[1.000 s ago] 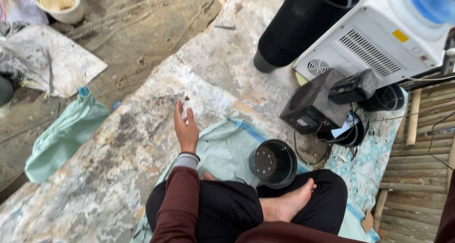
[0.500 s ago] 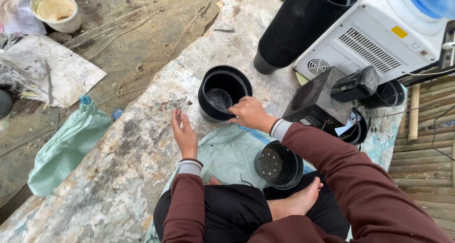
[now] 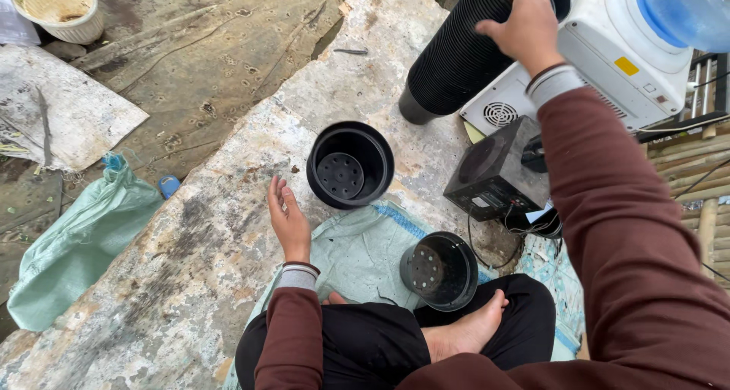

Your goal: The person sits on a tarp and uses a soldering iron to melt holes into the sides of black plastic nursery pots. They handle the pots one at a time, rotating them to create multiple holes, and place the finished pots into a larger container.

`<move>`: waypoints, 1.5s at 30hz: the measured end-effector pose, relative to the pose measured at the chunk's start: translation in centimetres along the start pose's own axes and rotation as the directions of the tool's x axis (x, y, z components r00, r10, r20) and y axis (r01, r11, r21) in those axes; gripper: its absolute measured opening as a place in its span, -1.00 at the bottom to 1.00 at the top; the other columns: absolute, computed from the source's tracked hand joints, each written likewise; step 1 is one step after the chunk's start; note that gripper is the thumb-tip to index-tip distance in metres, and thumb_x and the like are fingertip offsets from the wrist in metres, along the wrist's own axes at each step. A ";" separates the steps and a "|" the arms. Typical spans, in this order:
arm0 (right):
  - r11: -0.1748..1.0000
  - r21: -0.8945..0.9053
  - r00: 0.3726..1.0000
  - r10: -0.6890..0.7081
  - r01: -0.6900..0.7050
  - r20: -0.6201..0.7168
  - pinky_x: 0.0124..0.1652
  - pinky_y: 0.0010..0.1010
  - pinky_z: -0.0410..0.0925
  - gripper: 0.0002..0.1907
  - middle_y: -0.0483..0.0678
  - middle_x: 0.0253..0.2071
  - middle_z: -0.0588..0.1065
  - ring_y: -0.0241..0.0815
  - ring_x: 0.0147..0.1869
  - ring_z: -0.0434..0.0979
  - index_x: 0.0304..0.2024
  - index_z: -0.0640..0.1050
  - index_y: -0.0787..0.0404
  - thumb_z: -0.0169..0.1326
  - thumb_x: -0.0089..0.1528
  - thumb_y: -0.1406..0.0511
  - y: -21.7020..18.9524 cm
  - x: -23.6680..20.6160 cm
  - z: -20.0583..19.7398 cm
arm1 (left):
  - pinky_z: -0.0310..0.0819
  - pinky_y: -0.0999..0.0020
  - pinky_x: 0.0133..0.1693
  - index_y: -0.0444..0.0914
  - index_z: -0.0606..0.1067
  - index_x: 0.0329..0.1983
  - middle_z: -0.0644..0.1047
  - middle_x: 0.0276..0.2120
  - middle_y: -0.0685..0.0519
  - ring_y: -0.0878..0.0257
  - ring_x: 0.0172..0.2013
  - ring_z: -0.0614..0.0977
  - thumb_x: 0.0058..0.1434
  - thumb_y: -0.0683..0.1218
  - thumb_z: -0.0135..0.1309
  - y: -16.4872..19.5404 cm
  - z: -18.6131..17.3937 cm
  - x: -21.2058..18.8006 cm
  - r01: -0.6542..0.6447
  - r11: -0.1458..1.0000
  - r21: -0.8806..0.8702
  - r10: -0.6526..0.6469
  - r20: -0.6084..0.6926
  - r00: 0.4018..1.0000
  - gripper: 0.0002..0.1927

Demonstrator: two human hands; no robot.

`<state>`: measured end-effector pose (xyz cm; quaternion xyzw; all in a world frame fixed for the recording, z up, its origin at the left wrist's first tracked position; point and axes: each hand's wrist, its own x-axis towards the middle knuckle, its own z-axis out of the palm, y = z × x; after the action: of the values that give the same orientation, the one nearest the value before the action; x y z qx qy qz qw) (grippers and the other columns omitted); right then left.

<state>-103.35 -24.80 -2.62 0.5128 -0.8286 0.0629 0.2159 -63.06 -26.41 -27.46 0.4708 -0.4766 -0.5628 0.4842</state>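
I sit cross-legged on a worn concrete slab (image 3: 198, 268). My left hand (image 3: 287, 217) is open, palm turned right, just left of an upright black plastic pot (image 3: 350, 164) standing on the slab. My right hand (image 3: 525, 26) reaches up and grips the top of a tall leaning stack of black pots (image 3: 456, 52). A second black pot (image 3: 441, 271) lies tilted on a pale green sack (image 3: 357, 253) by my bare foot (image 3: 464, 333).
A white water dispenser (image 3: 608, 55) with a blue bottle stands at the upper right, a black box with cables (image 3: 498, 169) below it. A green sack (image 3: 76, 242) and a white bowl (image 3: 61, 6) lie on the left; bamboo slats run along the right edge.
My right hand let go of the upright pot on the slab and rose to the top of the pot stack. My left hand stayed beside the pot.
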 end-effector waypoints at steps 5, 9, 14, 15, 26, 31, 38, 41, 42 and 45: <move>0.986 -0.163 0.966 0.029 0.014 0.258 -0.10 0.06 0.46 -0.06 0.20 -0.19 0.58 0.28 -0.08 0.61 0.04 0.56 0.32 0.55 -0.12 -0.17 -0.2 1.7 -1.5 | 0.38 0.20 0.21 -0.20 0.26 0.44 0.47 0.27 -0.09 0.09 0.24 0.52 0.52 0.09 -0.25 0.6 -0.2 0.2 -0.003 1.000 -0.016 0.003 -0.009 1.000 -0.49; 0.966 -0.247 0.988 -0.043 0.078 0.145 -0.19 0.05 0.47 -0.06 0.26 -0.20 0.56 0.31 -0.13 0.60 0.13 0.53 0.27 0.53 -0.10 -0.13 -0.3 0.6 -1.8 | 0.35 0.19 0.24 -0.20 0.23 0.46 0.42 0.30 -0.10 0.08 0.28 0.47 0.54 0.09 -0.32 0.8 -0.5 0.0 0.009 0.999 -0.034 -0.009 0.024 1.000 -0.49; 0.970 -0.175 0.986 -0.160 0.166 0.052 -0.20 0.02 0.47 -0.05 0.24 -0.26 0.57 0.27 -0.16 0.60 0.27 0.50 0.27 0.52 -0.02 -0.07 -0.9 -0.6 -2.0 | 0.37 0.19 0.22 -0.20 0.24 0.46 0.45 0.27 -0.11 0.06 0.25 0.49 0.54 0.11 -0.33 1.2 -1.3 -0.2 -0.002 0.997 -0.080 0.002 0.003 1.000 -0.48; 0.971 -0.158 0.983 -0.172 0.181 0.064 -0.17 0.02 0.46 -0.07 0.21 -0.28 0.58 0.25 -0.16 0.61 0.26 0.51 0.26 0.52 -0.01 -0.06 -1.0 -0.5 -2.1 | 0.38 0.19 0.21 -0.20 0.25 0.46 0.46 0.27 -0.11 0.06 0.24 0.49 0.54 0.11 -0.34 1.4 -1.7 -0.1 -0.007 0.997 -0.073 0.007 -0.003 1.000 -0.47; 0.815 -0.301 0.805 -0.561 0.495 -0.194 -0.01 -0.19 0.43 -0.42 0.00 -0.17 0.58 -0.02 -0.11 0.61 -0.03 0.56 0.25 0.49 0.08 0.07 4.1 0.2 -9.2 | 0.41 0.23 0.15 -0.23 0.36 0.37 0.52 0.20 -0.09 0.11 0.20 0.53 0.51 0.16 -0.31 1.1 -0.9 0.5 0.034 0.996 -0.086 -0.030 0.042 0.999 -0.46; 0.838 -0.103 0.811 -0.545 0.536 -0.211 -0.04 -0.32 0.41 -0.42 0.05 -0.12 0.56 -0.09 -0.10 0.56 0.05 0.54 0.33 0.45 0.19 0.11 2.5 -4.4 -12.6 | 0.42 0.22 0.13 -0.25 0.36 0.36 0.49 0.24 -0.09 0.10 0.24 0.51 0.51 0.17 -0.34 0.0 -0.7 0.5 0.082 0.992 -0.095 -0.067 0.153 0.986 -0.44; 0.682 0.175 0.703 -0.669 0.710 -0.241 -0.12 -0.25 0.35 -0.35 0.01 -0.23 0.60 -0.10 -0.19 0.56 -0.02 0.60 0.28 0.50 0.00 0.05 -8.8 -13.7 -7.4 | 0.42 0.16 0.18 -0.23 0.38 0.35 0.46 0.28 -0.11 0.04 0.31 0.46 0.49 0.22 -0.38 -0.2 -1.3 -0.2 0.126 0.991 -0.034 -0.113 0.269 0.957 -0.39; 0.593 0.292 0.655 -0.728 0.750 -0.204 -0.14 -0.30 0.32 -0.50 -0.11 -0.36 0.58 -0.18 -0.27 0.57 -0.09 0.63 0.19 0.41 0.04 0.07 -13.0 -16.3 -5.1 | 0.39 0.13 0.21 -0.21 0.35 0.37 0.42 0.32 -0.11 0.01 0.33 0.42 0.48 0.23 -0.42 0.3 -1.5 -0.2 0.158 0.987 -0.015 -0.146 0.306 0.941 -0.37; 0.565 0.282 0.627 -0.743 0.775 -0.235 -0.11 -0.31 0.33 -0.55 -0.12 -0.35 0.58 -0.19 -0.25 0.58 -0.10 0.61 0.18 0.37 0.10 0.06 -14.1 -16.7 -4.3 | 0.37 0.12 0.22 -0.21 0.34 0.39 0.41 0.33 -0.11 0.00 0.34 0.41 0.48 0.23 -0.44 0.4 -1.5 -0.2 0.170 0.985 -0.012 -0.158 0.320 0.934 -0.37; 0.539 0.271 0.591 -0.790 0.797 -0.164 -0.13 -0.32 0.33 -0.61 -0.14 -0.40 0.57 -0.18 -0.27 0.59 -0.12 0.62 0.17 0.30 0.13 0.09 -16.2 -17.6 -2.4 | 0.36 0.10 0.23 -0.22 0.31 0.40 0.40 0.34 -0.13 -0.03 0.35 0.41 0.48 0.23 -0.43 0.5 -1.5 0.0 0.170 0.985 -0.010 -0.158 0.321 0.934 -0.36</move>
<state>-81.70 -17.11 -9.79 0.8585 -0.4825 0.0960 0.1447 -61.54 -26.53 -27.11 0.4028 -0.4971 -0.6785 0.3610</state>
